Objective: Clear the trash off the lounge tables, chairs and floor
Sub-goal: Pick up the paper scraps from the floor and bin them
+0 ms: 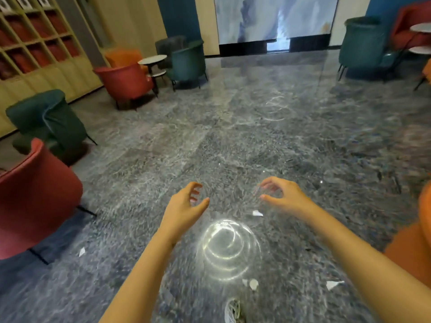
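Head view: paper scraps [257, 213] scattered on marble floor [233, 136]
Left hand [184, 207]: grip wide, empty
Right hand [285, 194]: grip wide, empty

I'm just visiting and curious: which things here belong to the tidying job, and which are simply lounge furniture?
Job: centre white paper scrap; left white paper scrap; crumpled white paper scrap; pointed white paper scrap.
Just there: red upholstered armchair; dark green armchair; small round side table.
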### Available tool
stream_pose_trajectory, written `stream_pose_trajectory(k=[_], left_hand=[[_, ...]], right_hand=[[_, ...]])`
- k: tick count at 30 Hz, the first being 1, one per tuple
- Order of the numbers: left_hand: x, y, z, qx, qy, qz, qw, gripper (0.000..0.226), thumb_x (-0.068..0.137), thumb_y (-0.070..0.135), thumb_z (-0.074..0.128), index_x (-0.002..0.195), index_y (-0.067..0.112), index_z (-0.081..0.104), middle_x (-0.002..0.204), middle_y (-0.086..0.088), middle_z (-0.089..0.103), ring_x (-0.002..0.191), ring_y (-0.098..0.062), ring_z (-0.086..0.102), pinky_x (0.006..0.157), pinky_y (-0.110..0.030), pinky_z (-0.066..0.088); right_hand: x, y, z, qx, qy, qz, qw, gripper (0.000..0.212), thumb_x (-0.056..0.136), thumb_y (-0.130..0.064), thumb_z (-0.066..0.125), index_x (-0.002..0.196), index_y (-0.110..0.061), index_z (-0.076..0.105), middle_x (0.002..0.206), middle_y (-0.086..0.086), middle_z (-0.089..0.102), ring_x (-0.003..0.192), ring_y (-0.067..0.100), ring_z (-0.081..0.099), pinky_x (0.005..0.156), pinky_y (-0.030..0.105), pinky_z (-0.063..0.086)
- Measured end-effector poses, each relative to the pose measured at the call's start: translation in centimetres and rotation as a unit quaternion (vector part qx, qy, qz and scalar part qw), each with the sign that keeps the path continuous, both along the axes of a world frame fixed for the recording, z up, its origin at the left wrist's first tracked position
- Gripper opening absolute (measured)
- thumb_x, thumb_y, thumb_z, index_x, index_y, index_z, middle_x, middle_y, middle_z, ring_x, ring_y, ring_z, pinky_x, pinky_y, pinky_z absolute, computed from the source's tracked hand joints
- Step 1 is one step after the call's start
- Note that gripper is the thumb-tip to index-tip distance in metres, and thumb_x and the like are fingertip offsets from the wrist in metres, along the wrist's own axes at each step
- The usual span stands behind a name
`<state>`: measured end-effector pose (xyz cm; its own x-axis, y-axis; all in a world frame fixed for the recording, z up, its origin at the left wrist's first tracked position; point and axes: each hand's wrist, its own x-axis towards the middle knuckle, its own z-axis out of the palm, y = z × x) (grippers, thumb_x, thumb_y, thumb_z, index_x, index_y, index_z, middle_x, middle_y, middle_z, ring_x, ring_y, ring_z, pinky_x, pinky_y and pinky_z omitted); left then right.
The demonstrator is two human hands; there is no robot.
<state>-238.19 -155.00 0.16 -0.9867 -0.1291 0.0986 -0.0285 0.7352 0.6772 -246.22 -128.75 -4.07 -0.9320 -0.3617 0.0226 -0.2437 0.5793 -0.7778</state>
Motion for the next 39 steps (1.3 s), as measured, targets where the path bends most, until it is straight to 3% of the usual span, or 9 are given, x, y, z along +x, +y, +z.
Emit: stream_pose_trajectory(k=[5, 14, 19, 24, 27, 31, 33, 36, 39], left_hand=[[-15.7, -2.7, 0.5, -0.01, -0.019, -0.067, 0.998, 0.033, 0.082, 0.026, 0.068, 0.112, 0.014, 0.058, 0.099, -0.001, 0.063, 0.088, -0.015, 0.06, 0.083, -0.028, 0.049], [-40.0, 3.8, -0.5, -0.01, -0.023, -0.241, 0.97, 0.031, 0.082, 0.022, 0.069, 0.111, 0.015, 0.059, 0.095, 0.002, 0.063, 0.087, -0.012, 0.059, 0.079, -0.019, 0.044], [-53.3, 8.8, -3.5, -0.063, -0.052, -0.339, 0.937, 0.034, 0.082, 0.025, 0.069, 0.113, 0.017, 0.058, 0.099, 0.003, 0.063, 0.091, -0.012, 0.06, 0.079, -0.024, 0.047], [-63.8, 15.6, -3.9, -0.088, -0.073, -0.437, 0.892, 0.034, 0.082, 0.023, 0.068, 0.114, 0.017, 0.057, 0.098, 0.003, 0.062, 0.09, -0.013, 0.059, 0.074, -0.02, 0.046], [-67.3, 21.0, -3.3, -0.087, -0.073, -0.514, 0.85, 0.035, 0.082, 0.022, 0.068, 0.115, 0.018, 0.058, 0.097, 0.007, 0.062, 0.09, -0.011, 0.061, 0.072, -0.018, 0.047], [-70.0, 29.0, -3.6, -0.085, -0.059, -0.62, 0.778, 0.036, 0.083, 0.019, 0.068, 0.117, 0.014, 0.058, 0.097, 0.0, 0.064, 0.092, -0.016, 0.062, 0.078, -0.029, 0.051], [-70.7, 33.1, -4.2, -0.092, -0.06, -0.677, 0.728, 0.036, 0.084, 0.02, 0.067, 0.118, 0.013, 0.057, 0.101, -0.003, 0.065, 0.091, -0.017, 0.061, 0.079, -0.028, 0.05], [-71.1, 38.5, -5.3, -0.087, -0.071, -0.757, 0.644, 0.033, 0.085, 0.019, 0.066, 0.116, 0.015, 0.057, 0.102, 0.0, 0.063, 0.089, -0.012, 0.059, 0.073, -0.007, 0.043], [-71.4, 42.8, -6.9, -0.084, -0.083, -0.822, 0.557, 0.031, 0.084, 0.023, 0.066, 0.114, 0.02, 0.057, 0.098, 0.003, 0.062, 0.089, -0.012, 0.06, 0.08, -0.02, 0.047]], right_hand=[[-11.1, -2.5, 0.3, 0.031, -0.037, -0.048, 0.998, 0.033, 0.081, -0.023, 0.07, 0.111, -0.014, 0.06, 0.107, 0.003, 0.061, 0.098, 0.015, 0.057, 0.088, 0.024, 0.043], [-27.5, 0.5, -3.1, 0.015, -0.042, -0.192, 0.98, 0.03, 0.083, -0.021, 0.068, 0.11, -0.012, 0.06, 0.1, 0.0, 0.06, 0.091, 0.01, 0.054, 0.082, 0.02, 0.042], [-37.6, 2.7, -7.8, -0.046, -0.063, -0.29, 0.954, 0.021, 0.082, -0.024, 0.068, 0.101, -0.027, 0.059, 0.095, -0.008, 0.059, 0.089, 0.008, 0.055, 0.08, 0.021, 0.044], [-44.0, 6.5, -8.6, -0.056, -0.089, -0.39, 0.915, 0.03, 0.082, -0.028, 0.068, 0.109, -0.019, 0.06, 0.104, -0.004, 0.061, 0.091, 0.007, 0.054, 0.077, 0.019, 0.042], [-44.7, 9.4, -7.8, -0.051, -0.089, -0.454, 0.885, 0.031, 0.082, -0.028, 0.069, 0.11, -0.02, 0.06, 0.104, -0.003, 0.062, 0.091, 0.009, 0.055, 0.076, 0.019, 0.042], [-43.5, 13.1, -6.8, -0.028, -0.059, -0.555, 0.829, 0.036, 0.081, -0.027, 0.069, 0.115, -0.017, 0.06, 0.107, 0.0, 0.062, 0.091, 0.006, 0.052, 0.076, 0.013, 0.039], [-42.7, 14.2, -6.6, -0.017, -0.058, -0.609, 0.791, 0.037, 0.083, -0.028, 0.067, 0.117, -0.018, 0.058, 0.113, 0.0, 0.061, 0.096, 0.008, 0.053, 0.082, 0.017, 0.042], [-41.8, 14.4, -6.7, 0.004, -0.084, -0.68, 0.729, 0.037, 0.085, -0.032, 0.064, 0.119, -0.02, 0.056, 0.117, -0.001, 0.06, 0.106, 0.013, 0.056, 0.089, 0.031, 0.046], [-41.7, 12.8, -7.4, 0.002, -0.087, -0.758, 0.647, 0.037, 0.085, -0.029, 0.065, 0.119, -0.017, 0.057, 0.117, 0.002, 0.061, 0.105, 0.015, 0.056, 0.088, 0.028, 0.044]])
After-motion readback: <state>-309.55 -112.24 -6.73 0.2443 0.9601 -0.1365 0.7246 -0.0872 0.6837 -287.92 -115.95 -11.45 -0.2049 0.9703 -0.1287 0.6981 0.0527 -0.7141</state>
